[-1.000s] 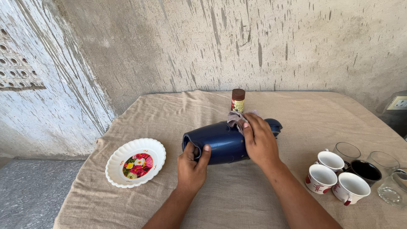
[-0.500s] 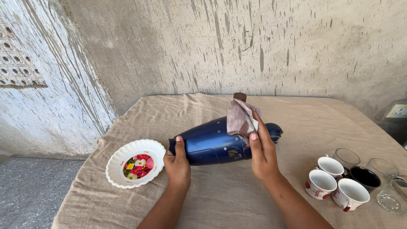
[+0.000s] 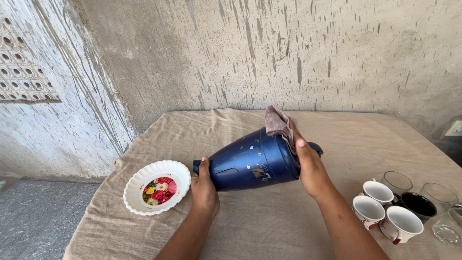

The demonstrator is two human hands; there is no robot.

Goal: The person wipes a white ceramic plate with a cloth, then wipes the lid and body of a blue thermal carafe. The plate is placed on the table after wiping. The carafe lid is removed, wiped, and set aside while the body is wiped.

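since the earlier frame the blue flask (image 3: 252, 163) tilts higher above mid-table. left hand (image 3: 204, 188) fingers clasp its narrow end; right hand (image 3: 308, 163) presses a cloth (image 3: 278, 123) on it. i judge a slip could drop it onto the cups (image 3: 380, 204).

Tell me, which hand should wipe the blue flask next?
Probably the right hand: it holds the cloth against the blue flask. The left hand grips the narrow end, steadying it.
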